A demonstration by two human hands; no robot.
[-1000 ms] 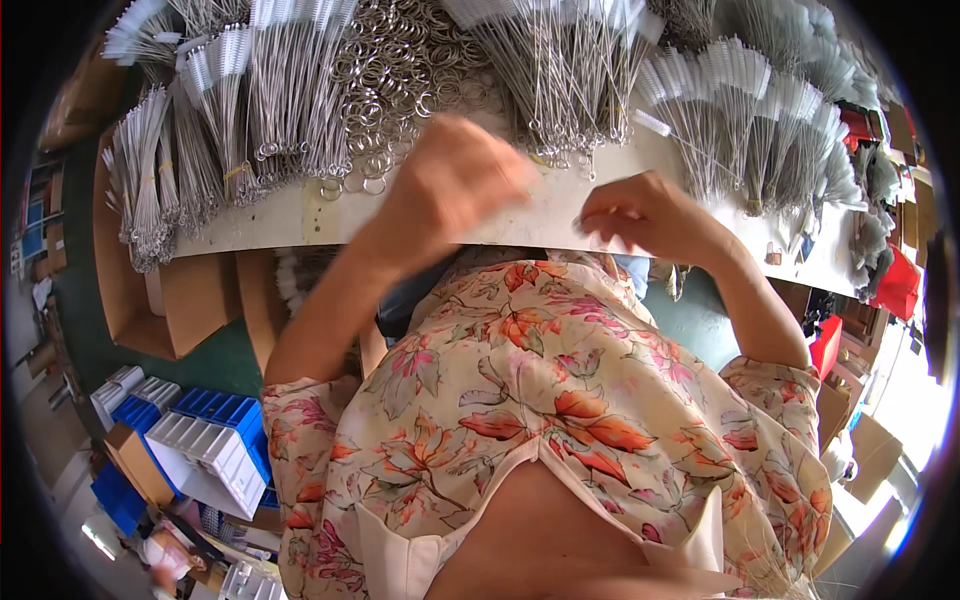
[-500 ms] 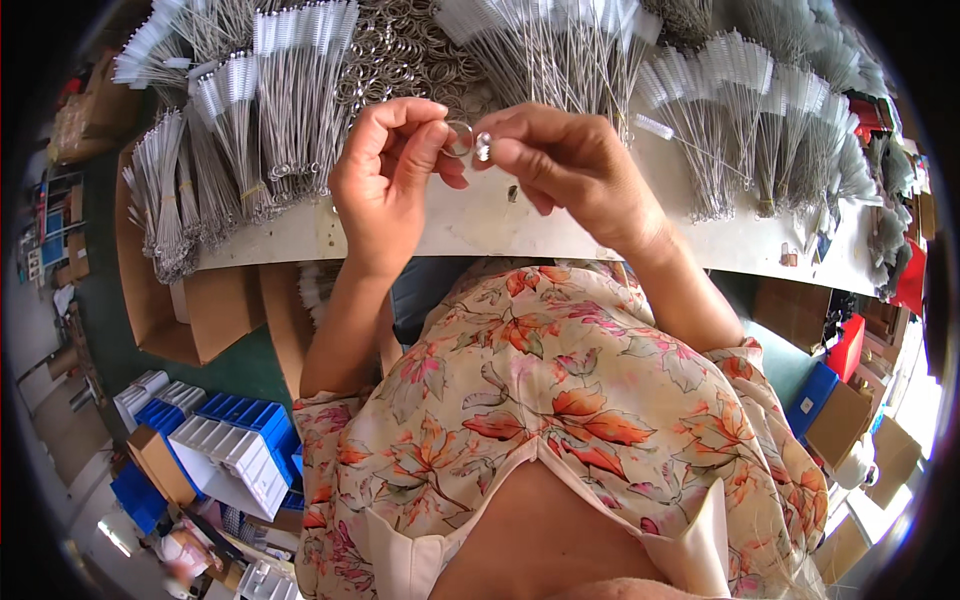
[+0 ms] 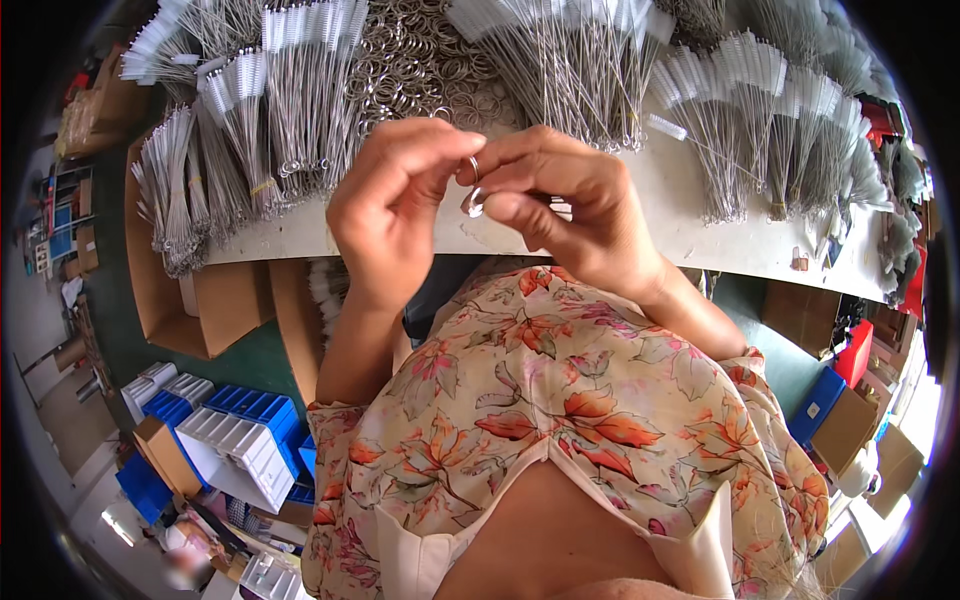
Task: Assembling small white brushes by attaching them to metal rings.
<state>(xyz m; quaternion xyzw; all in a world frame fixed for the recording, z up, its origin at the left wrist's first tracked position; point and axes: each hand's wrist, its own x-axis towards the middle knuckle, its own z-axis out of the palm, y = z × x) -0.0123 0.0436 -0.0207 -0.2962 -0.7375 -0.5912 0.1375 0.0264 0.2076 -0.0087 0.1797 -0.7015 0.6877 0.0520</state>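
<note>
Both hands, left hand (image 3: 395, 205) and right hand (image 3: 560, 200), pinch one metal ring (image 3: 473, 185), mostly hidden by fingers.

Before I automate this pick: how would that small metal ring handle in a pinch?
The metal ring, pinched between left hand and right hand, looks thin and shiny: probably stiff, light, and slippery. Round as it is, it would likely roll if dropped on the white table.

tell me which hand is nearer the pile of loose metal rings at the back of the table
Left. The left hand sits just below the pile of rings; the right hand is lower and off to its right.
</note>
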